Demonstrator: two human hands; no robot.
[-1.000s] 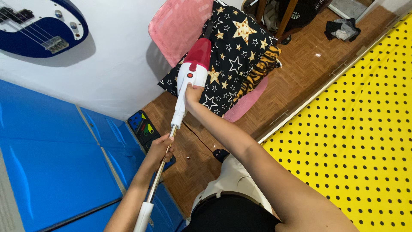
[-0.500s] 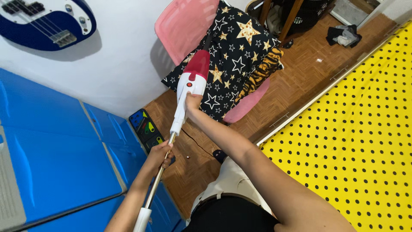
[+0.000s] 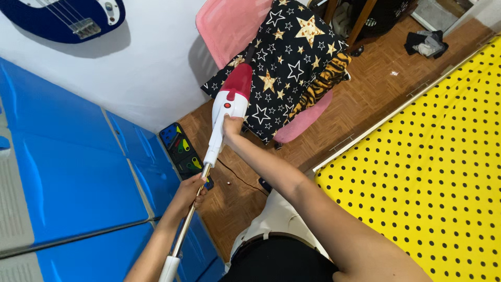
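Fingers, right: curled tight around the white body of the stick vacuum (image 3: 228, 107), just below its red top — the right hand (image 3: 231, 127) has a full wrap on it, arm stretched out long.
Fingers, left: closed round the metal tube (image 3: 189, 222) lower down — the left hand (image 3: 189, 189) grips where the chrome shaft leaves the white body.
Vacuum position: held up in the air, slanting from bottom left to upper middle, red end pointing at the chair.
Chair: pink mesh chair (image 3: 229, 23) against the white wall (image 3: 141, 68), draped with a black star-print cloth (image 3: 292, 62) and a tiger-striped piece (image 3: 323, 83) tucked beside it.
Floor: brown parquet (image 3: 365, 104); a small dark tray with bright bits (image 3: 182, 151) lies by the wall, near the left hand.
Left side: blue panels (image 3: 68, 172) fill the view.
Right side: yellow sheet with black dots (image 3: 433, 172).
Up top: a blue bass guitar (image 3: 73, 18) hangs on the wall.
Far corner: dark clothes (image 3: 425, 44) heaped on the floor.
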